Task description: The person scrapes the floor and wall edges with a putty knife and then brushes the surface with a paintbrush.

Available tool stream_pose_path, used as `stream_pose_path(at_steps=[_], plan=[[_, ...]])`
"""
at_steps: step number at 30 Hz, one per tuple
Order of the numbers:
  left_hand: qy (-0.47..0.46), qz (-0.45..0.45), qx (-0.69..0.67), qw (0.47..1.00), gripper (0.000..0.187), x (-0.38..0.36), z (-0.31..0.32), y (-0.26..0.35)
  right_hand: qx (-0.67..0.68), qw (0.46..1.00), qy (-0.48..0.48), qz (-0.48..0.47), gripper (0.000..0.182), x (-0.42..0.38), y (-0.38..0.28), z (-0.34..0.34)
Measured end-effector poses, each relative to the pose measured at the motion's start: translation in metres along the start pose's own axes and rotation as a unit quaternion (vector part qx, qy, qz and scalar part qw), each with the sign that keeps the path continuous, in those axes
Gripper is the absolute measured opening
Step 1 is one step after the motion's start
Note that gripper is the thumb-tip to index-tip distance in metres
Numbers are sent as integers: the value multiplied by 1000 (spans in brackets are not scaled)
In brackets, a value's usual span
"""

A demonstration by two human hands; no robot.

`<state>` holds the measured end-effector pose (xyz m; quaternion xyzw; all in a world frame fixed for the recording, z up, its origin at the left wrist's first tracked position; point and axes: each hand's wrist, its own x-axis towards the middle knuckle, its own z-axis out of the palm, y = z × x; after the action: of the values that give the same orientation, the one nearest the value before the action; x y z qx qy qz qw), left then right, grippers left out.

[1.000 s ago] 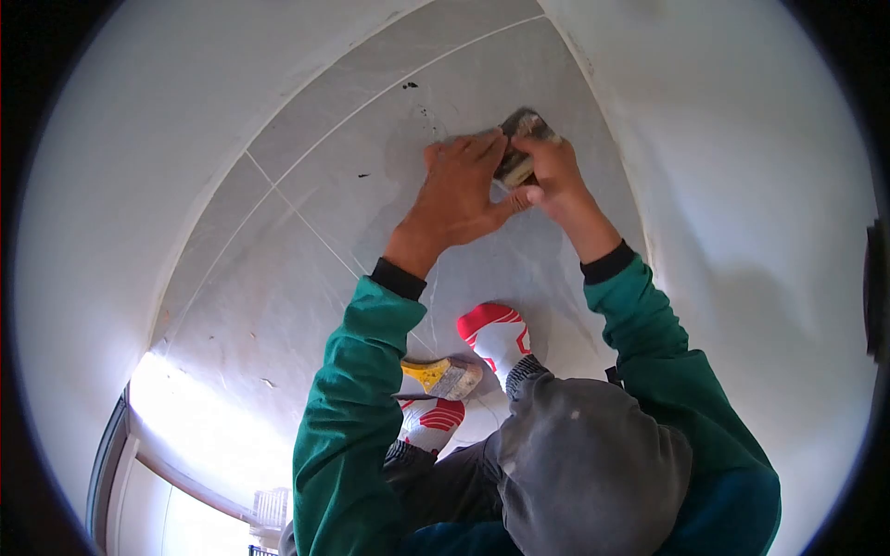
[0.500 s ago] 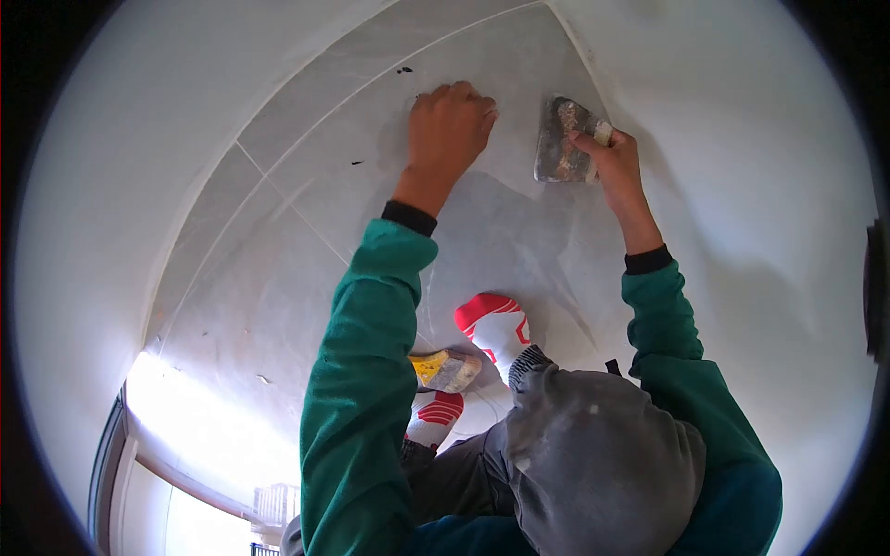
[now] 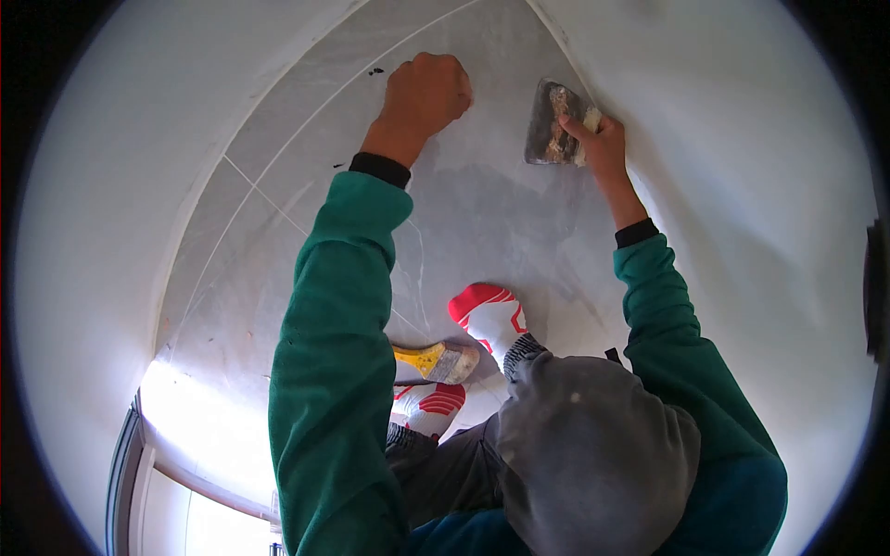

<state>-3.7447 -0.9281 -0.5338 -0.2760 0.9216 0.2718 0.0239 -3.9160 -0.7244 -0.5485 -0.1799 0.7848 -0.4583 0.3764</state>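
My left hand (image 3: 425, 94) is closed, knuckles up, over the grey tiled floor (image 3: 491, 213); whatever its fingers hold, if anything, is hidden. At the right, near the foot of the wall, my right hand (image 3: 601, 146) grips a dark, flat scraper (image 3: 545, 120) by its edge, thumb on top. Pale and brown residue covers part of the scraper. Between my socked feet lies a brush (image 3: 447, 362) with a yellow handle and greyish bristles.
White walls rise at the left (image 3: 120, 185) and right (image 3: 742, 185), meeting the floor along curved edges. Small black bits (image 3: 375, 71) lie beside my left hand. My red and white sock (image 3: 491, 318) is near the middle. Bright light falls at the lower left.
My left hand has shifted up and to the left in view. My right hand, with the scraper, has moved slightly up and left. More of the yellow brush handle shows.
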Motion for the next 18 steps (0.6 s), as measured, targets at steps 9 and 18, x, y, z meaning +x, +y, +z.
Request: stream_pose_path(at_steps=[9, 18], plan=[[-11, -25, -36, 999, 20, 12, -2, -1, 9, 1000, -23, -2, 26, 5, 4, -3], [-28, -81, -36, 996, 17, 17, -8, -4, -16, 999, -18, -27, 25, 2, -1, -2]])
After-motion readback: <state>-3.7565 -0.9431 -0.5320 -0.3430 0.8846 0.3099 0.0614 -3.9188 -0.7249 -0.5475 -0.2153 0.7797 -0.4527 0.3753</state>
